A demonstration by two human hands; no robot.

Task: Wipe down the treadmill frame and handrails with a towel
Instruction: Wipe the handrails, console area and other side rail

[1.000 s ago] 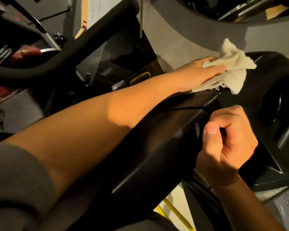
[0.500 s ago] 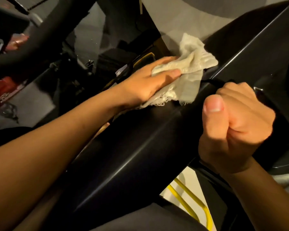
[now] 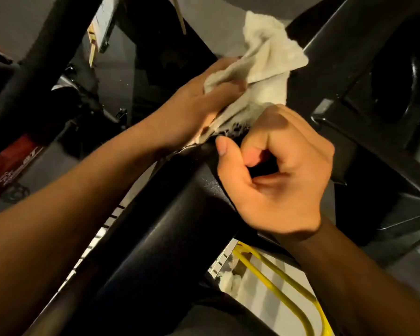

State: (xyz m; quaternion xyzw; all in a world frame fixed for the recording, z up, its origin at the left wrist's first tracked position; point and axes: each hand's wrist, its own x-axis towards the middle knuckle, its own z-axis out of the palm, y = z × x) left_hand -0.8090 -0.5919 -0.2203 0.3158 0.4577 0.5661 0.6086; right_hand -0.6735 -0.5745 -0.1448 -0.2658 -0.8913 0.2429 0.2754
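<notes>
A cream towel (image 3: 267, 69) lies bunched on the black treadmill frame (image 3: 155, 251), a wide slanted bar running from bottom left to upper right. My left hand (image 3: 189, 110) holds the towel against the bar's upper edge, and the cloth covers its fingers. My right hand (image 3: 281, 170) sits just below the towel on the same bar. Its fingers are curled into a loose fist with the thumb pointing at the towel's frayed edge. I see nothing inside the fist.
The treadmill's black console moulding with a round recess (image 3: 386, 93) fills the right side. A padded black handrail tube (image 3: 34, 76) crosses the upper left. Red equipment (image 3: 12, 161) stands on the floor at left. A yellow cable (image 3: 277, 282) loops below the frame.
My left hand has drawn the towel back down the frame toward me, until it meets my right fist. The thin black cord seen by the right hand earlier no longer shows.
</notes>
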